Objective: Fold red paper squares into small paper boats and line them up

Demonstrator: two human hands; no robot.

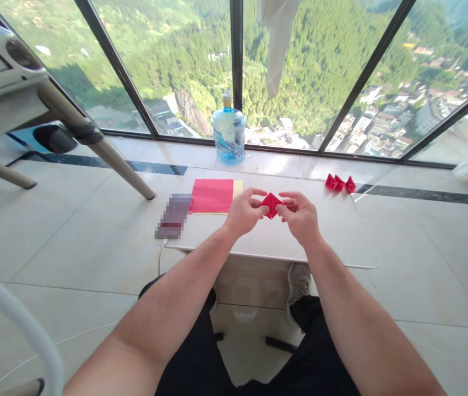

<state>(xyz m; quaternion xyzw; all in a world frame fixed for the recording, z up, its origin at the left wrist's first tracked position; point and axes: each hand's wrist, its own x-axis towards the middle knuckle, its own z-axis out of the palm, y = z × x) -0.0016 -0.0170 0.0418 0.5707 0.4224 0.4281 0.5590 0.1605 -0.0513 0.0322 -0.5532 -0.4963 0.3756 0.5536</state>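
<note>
Between my two hands, above the white table [209,234], is a small piece of folded red paper [271,204]. It has a diamond shape with a crease running down its middle. My left hand [247,209] pinches its left corner between thumb and fingers. On the opposite corner, my right hand [300,214] grips it the same way. A stack of red paper [212,195] lies just left of my left hand, with a yellowish sheet [238,188] showing from under it. Several small folded red paper pieces [340,183] stand at the table's far right.
A blurred-out phone-like object [174,216] with a white cable [160,258] lies at the table's left end. Behind the table, a blue water jug [228,135] stands by the window. A metal-legged frame [105,151] rises at left; a white curved tube [23,324] is nearer.
</note>
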